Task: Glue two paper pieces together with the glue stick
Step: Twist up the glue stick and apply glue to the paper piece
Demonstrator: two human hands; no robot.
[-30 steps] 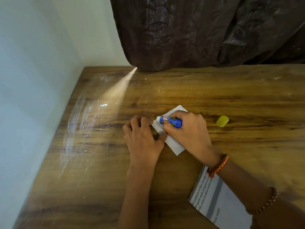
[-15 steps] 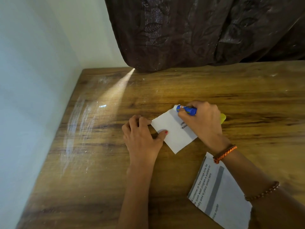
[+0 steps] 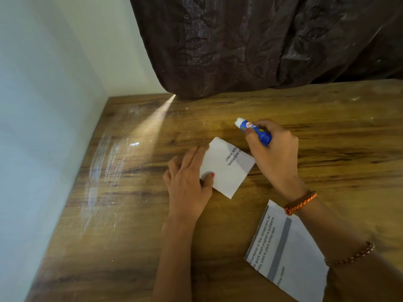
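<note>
Right hand (image 3: pixel 273 152) lifted glue stick (image 3: pixel 254 131) off paper (image 3: pixel 226 167) — cap hidden

Small paper piece (image 3: pixel 226 168): on the table (image 3: pixel 130 214), mid-way across.
Left hand (image 3: pixel 189 182): on its left edge.
Right hand (image 3: pixel 274 153): just right of it, glue stick (image 3: pixel 254 131) behind the paper.
Larger paper piece (image 3: pixel 287 253): nearer, right.
Curtain (image 3: pixel 261 44): behind the table.
Wall (image 3: pixel 43 105): left.
</note>
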